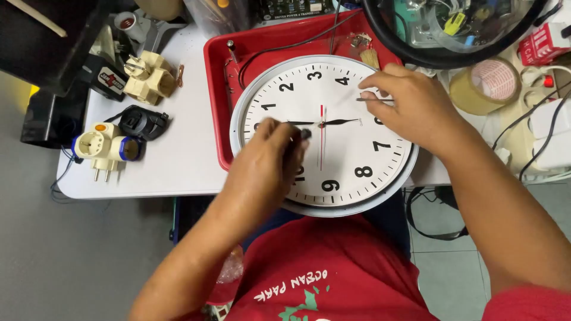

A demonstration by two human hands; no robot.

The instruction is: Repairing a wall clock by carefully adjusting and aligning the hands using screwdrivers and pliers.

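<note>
Left hand [267, 160] on wall clock [324, 134] | black hands [324, 123] horizontal | red second hand vertical

Clock [333, 89] numerals under both hands – left grip's [270, 156] tool blurred, magnifier ring [416, 56] cut by top edge

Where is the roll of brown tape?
In the head view, the roll of brown packing tape lies on the white table at upper right, just beyond the right hand and the round white wall clock.

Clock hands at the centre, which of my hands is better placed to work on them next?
Probably the left hand: its fingers hold a small dark piece right beside the clock centre. The right hand holds a thin tool near the rim.
</note>
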